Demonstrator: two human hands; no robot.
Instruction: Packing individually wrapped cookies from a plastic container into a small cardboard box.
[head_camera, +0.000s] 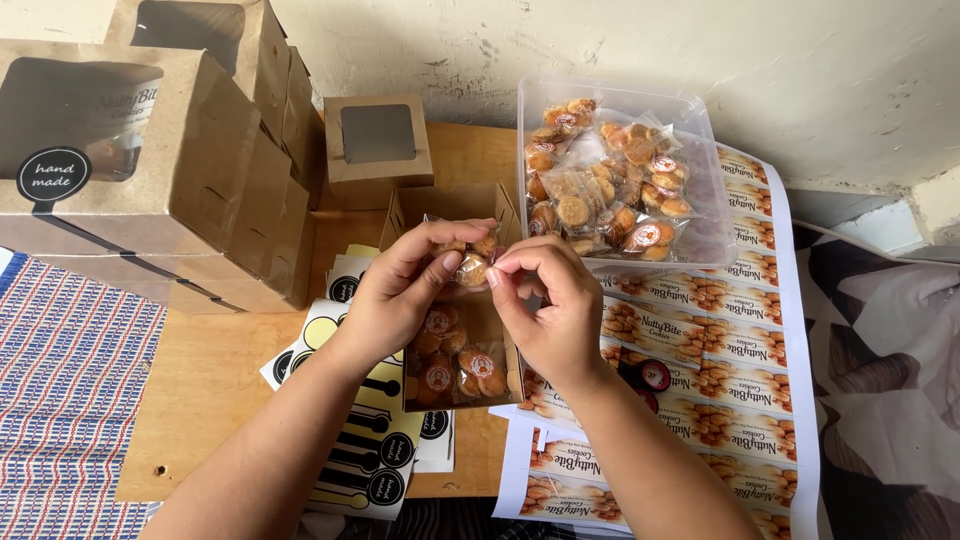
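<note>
My left hand and my right hand together pinch a small clear packet of round cookies just above an open brown cardboard box. The thumb and fingers of each hand close on the packet's edges. Inside the box, below the hands, lie more clear cookie packets with round orange stickers. A clear plastic tub holding several cookie packets stands just beyond my right hand.
Closed brown window boxes are stacked at the left, and a smaller one stands behind the open box. Sticker sheets lie under my left forearm, printed label sheets at right. The wooden board rests on striped cloth.
</note>
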